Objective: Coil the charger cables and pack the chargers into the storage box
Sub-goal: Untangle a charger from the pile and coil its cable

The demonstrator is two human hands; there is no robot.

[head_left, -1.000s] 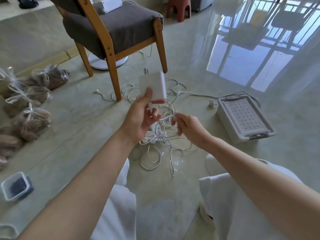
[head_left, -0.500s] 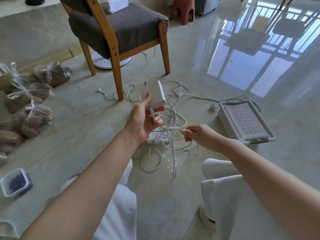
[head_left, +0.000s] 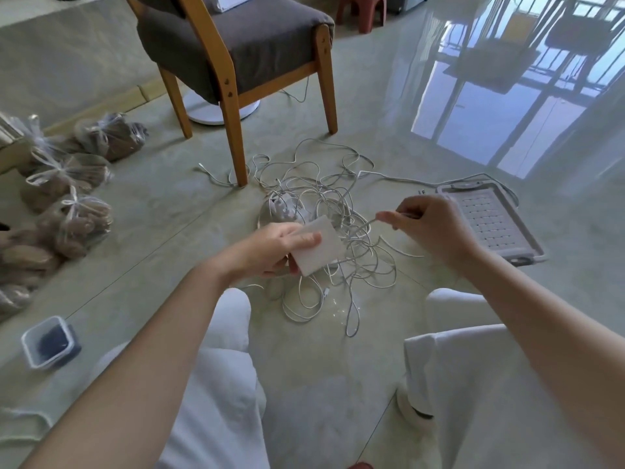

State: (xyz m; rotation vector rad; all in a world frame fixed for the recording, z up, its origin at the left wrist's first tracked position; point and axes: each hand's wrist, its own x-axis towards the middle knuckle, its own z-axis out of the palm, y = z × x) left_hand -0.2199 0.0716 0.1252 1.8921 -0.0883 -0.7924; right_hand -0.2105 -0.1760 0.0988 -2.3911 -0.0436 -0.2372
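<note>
Charger (head_left: 319, 245), white and squarish, is sitting gripped in the left hand (head_left: 270, 252), flat face tilting upward. The right hand (head_left: 433, 228) is pinching a cable (head_left: 363, 228) that is stretching along the 9-to-3 o'clock line. Glossy tiled floor (head_left: 304, 384) is carrying the cable tangle (head_left: 314, 198), with the storage box (head_left: 519, 225) at 3 o'clock and a chair (head_left: 236, 38) at 12.

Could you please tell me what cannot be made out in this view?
Head view:
- Which cable of the tangle leaves the white charger: the strands overlap, and the left hand covers one edge.
- Inside of the storage box: its lid covers it.
- White box on the chair: cut off by the top edge.
</note>
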